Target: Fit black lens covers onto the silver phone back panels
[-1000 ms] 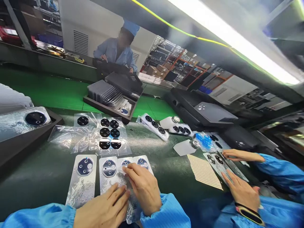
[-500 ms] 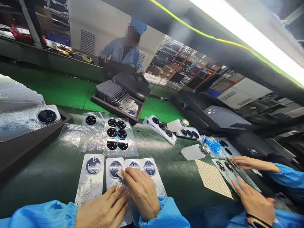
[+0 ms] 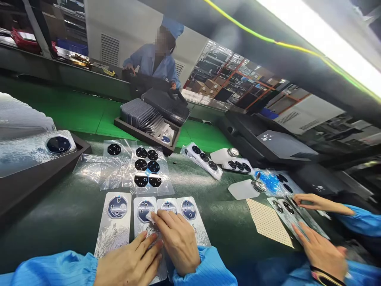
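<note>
Saw open lane on bench (image 3: pixel 224 224) between right hand (image 3: pixel 180 240) and perforated sheet (image 3: pixel 269 222). Found slim gap between leftmost panel (image 3: pixel 111 234) and neighbouring panel (image 3: pixel 139 225), closed below by left hand (image 3: pixel 129 258). Met film pack (image 3: pixel 165 183) ahead, nearer white bottle (image 3: pixel 243 190) ahead-right, co-worker's hand (image 3: pixel 324 250) beyond sheet.

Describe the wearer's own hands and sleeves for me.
The left hand and right hand are ungloved, with no rings visible. The left sleeve and right sleeve are bright blue, loose and wrinkled, with fine lines in the cloth.
</note>
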Motion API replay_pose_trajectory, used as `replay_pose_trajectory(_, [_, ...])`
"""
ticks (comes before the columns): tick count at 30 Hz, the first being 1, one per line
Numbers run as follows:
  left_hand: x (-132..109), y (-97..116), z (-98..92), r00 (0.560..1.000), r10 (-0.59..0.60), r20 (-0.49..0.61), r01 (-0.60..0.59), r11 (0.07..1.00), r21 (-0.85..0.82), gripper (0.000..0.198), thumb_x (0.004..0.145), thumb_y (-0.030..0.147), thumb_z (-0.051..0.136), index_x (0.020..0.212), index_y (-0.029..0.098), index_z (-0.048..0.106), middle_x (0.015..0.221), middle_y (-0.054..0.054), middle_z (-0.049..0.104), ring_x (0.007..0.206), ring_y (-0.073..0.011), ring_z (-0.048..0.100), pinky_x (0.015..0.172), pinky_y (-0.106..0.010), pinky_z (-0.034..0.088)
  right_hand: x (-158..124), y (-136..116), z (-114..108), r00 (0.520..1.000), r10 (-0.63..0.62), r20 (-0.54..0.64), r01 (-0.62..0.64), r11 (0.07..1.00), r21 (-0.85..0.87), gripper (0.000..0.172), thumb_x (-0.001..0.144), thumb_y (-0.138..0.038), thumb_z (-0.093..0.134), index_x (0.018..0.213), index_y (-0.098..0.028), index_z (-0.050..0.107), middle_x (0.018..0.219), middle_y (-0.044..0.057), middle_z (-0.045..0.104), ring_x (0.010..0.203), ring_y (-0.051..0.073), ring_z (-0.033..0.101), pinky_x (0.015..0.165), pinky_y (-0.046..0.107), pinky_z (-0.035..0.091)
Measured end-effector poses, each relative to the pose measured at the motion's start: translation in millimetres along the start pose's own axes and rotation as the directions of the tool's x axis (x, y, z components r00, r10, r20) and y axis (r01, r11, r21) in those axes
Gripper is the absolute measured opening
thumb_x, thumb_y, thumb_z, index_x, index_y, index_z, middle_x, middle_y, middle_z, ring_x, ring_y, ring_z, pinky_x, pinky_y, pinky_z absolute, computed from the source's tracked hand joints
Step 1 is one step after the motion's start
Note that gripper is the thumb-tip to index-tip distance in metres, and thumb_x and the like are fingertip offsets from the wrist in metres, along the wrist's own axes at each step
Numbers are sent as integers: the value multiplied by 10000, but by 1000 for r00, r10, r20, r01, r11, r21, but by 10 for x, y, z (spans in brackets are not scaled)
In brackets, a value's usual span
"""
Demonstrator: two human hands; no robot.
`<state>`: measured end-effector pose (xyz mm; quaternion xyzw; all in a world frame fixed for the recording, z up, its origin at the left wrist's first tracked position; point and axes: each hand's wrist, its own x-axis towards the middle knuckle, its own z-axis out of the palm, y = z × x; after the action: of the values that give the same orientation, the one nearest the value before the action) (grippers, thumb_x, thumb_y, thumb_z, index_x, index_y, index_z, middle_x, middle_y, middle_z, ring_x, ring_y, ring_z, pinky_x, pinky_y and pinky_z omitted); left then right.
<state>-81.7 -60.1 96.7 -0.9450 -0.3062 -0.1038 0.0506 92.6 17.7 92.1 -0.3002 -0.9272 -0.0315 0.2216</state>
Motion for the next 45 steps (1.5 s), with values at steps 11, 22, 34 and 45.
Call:
replay_pose_trajectory(11, [1,-10,15,1000,-1,7,1,1000,-10,519,972,469,446,1256,45,541,1312,-168,591,1217,-312,553,1030,-423,428,-3,-10,-1,1000,2,1,-2,1000,-22,347,1029,-160,301,1061,-135,646,884,71,680,717,169,549,624,314,321])
replay_pose_trajectory(22, [-15,6,16,1000,0,-12,0,1000,-26,491,979,430,447,1266,43,541,1302,-183,594,1205,-307,558,1036,-436,400,1,-4,-10,1000,23,12,-23,999,-25,397,1033,-164,266,1061,-136,661,893,76,687,718,166,559,618,315,363])
replay_pose_trajectory(34, [-21,-1,43,1000,11,-8,-11,1000,-5,532,959,467,477,1264,36,536,1296,-184,597,1203,-319,557,1032,-441,398,-3,-2,5,1000,28,-5,-28,999,-16,393,1033,-170,273,1062,-145,664,882,72,688,720,164,560,623,309,362])
replay_pose_trajectory(45, [-14,-8,34,1000,6,-3,-6,1000,-19,543,949,472,497,1271,37,537,1306,-189,589,1211,-313,548,1040,-437,383,-12,-5,9,999,40,8,-40,999,-20,293,999,-120,377,1065,-154,661,873,62,675,733,160,587,633,295,375])
